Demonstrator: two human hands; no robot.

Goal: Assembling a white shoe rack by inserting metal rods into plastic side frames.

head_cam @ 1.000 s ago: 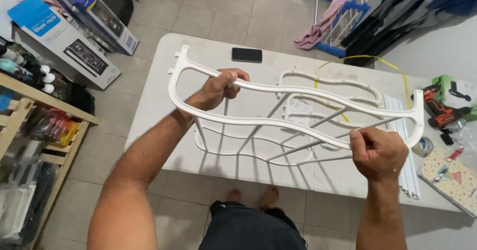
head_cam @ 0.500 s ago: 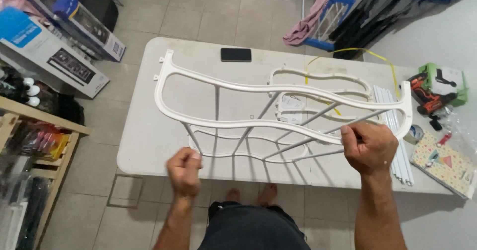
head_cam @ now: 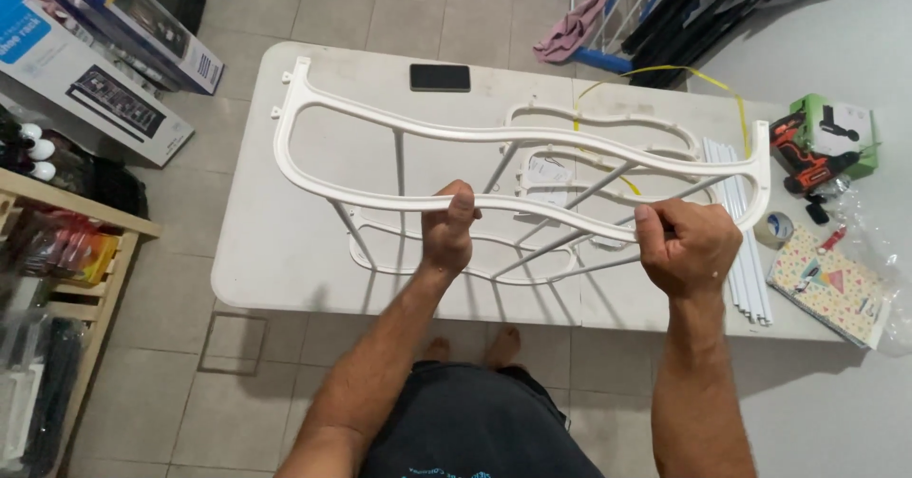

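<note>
White plastic frame (head_cam: 399,128), left hand (head_cam: 448,233), right hand (head_cam: 686,246) gripping

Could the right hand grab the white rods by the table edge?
Probably yes, once it lets go. The right hand grips the white frame now, but the rods lie uncovered just beside it.

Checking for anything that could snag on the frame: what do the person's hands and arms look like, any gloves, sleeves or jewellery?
Both are bare. The left hand and right hand wear no gloves, and no rings, watch or wristband show. Both forearms are uncovered up to the picture's bottom edge, with no sleeve in view. Below them the person wears dark shorts and stands barefoot.
</note>
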